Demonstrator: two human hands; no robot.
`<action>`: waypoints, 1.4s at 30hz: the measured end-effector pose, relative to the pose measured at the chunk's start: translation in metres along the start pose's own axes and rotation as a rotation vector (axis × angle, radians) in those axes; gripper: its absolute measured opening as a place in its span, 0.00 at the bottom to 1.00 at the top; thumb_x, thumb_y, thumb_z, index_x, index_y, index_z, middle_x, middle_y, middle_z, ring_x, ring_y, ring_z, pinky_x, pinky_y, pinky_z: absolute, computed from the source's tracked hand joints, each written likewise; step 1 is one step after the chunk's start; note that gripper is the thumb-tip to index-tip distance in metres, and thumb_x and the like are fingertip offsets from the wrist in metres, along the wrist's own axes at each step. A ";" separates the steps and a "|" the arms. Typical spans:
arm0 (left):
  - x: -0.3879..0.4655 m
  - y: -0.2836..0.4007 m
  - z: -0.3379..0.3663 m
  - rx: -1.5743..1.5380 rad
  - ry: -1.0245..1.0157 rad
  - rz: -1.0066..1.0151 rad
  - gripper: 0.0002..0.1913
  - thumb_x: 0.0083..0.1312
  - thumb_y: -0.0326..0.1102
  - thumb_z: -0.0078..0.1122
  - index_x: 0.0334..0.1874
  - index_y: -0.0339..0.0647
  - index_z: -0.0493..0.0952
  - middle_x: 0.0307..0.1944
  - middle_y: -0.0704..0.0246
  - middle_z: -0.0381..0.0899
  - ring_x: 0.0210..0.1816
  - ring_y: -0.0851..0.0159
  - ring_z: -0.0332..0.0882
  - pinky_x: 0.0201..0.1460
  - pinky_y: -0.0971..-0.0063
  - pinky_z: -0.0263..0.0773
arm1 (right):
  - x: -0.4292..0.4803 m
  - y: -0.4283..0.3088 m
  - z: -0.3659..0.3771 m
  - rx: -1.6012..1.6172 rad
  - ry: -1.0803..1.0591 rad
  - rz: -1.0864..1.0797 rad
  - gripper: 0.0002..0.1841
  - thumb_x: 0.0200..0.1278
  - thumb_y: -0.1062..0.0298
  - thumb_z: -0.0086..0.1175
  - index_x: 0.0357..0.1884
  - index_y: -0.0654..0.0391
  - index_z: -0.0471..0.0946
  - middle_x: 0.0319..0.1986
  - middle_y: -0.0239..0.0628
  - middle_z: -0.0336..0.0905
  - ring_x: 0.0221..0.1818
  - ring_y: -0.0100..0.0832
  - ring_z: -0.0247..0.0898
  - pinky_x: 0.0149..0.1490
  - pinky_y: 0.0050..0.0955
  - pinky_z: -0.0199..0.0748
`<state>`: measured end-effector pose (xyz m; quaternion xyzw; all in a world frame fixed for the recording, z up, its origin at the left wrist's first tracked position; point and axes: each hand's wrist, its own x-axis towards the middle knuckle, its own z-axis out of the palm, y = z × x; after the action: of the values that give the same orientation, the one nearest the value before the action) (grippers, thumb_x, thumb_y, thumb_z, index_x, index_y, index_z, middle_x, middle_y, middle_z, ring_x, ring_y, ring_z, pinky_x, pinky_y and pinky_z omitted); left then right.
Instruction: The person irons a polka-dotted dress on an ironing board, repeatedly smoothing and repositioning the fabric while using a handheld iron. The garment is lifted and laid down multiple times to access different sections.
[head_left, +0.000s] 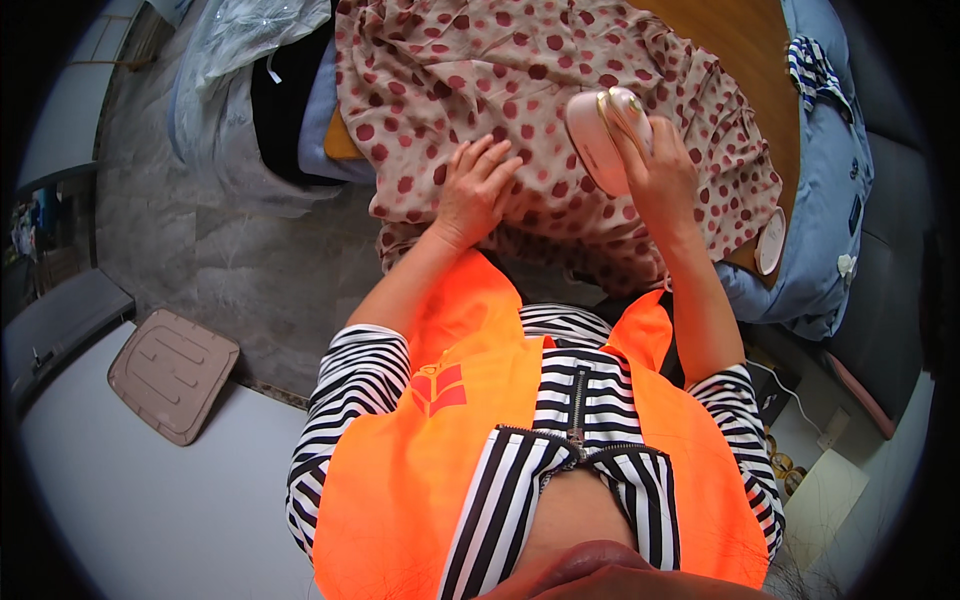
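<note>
A beige fabric with dark red and pink dots (525, 97) lies rumpled over a wooden surface (724, 34) before me, its near edge hanging down by my lap. My left hand (476, 187) rests flat on it, fingers spread, holding nothing. Gripped by its handle in my right hand (664, 176) is a pink handheld garment iron (600, 142) with gold trim. The iron is over the dotted fabric, to the right of my left hand; its soleplate is hidden, so I cannot tell whether it touches the cloth.
Blue padded bedding (825, 202) lies along the right, with a striped cloth (817, 71) on it. A pale pink oval piece (770, 241) sits at the wood's near right corner. Clear plastic-covered and black cloths (281, 112) hang at the left. A brown plastic lid (174, 376) leans lower left.
</note>
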<state>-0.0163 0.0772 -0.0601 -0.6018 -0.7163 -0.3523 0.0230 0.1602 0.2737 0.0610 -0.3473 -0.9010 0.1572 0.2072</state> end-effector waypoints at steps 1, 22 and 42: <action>-0.013 0.006 0.000 0.013 -0.038 -0.043 0.21 0.60 0.30 0.65 0.58 0.47 0.83 0.65 0.65 0.79 0.71 0.52 0.70 0.75 0.51 0.60 | 0.007 -0.004 0.009 -0.012 -0.002 -0.014 0.21 0.70 0.48 0.62 0.43 0.59 0.76 0.40 0.46 0.82 0.42 0.51 0.81 0.43 0.48 0.78; -0.052 0.018 0.010 0.062 -0.134 -0.191 0.30 0.62 0.30 0.62 0.68 0.64 0.78 0.78 0.63 0.62 0.81 0.53 0.53 0.78 0.35 0.46 | 0.050 -0.048 0.129 -0.292 0.038 -0.178 0.24 0.69 0.46 0.60 0.45 0.61 0.73 0.39 0.44 0.81 0.43 0.45 0.84 0.41 0.42 0.83; -0.057 0.017 0.010 0.074 -0.158 -0.183 0.33 0.60 0.28 0.63 0.70 0.64 0.77 0.79 0.66 0.61 0.82 0.54 0.52 0.79 0.39 0.48 | 0.057 -0.012 0.116 -0.403 -0.028 0.027 0.27 0.72 0.40 0.55 0.52 0.58 0.74 0.47 0.44 0.81 0.50 0.46 0.83 0.46 0.47 0.83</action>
<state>0.0184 0.0347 -0.0852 -0.5588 -0.7803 -0.2776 -0.0434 0.0589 0.2885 -0.0189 -0.3914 -0.9123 -0.0189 0.1186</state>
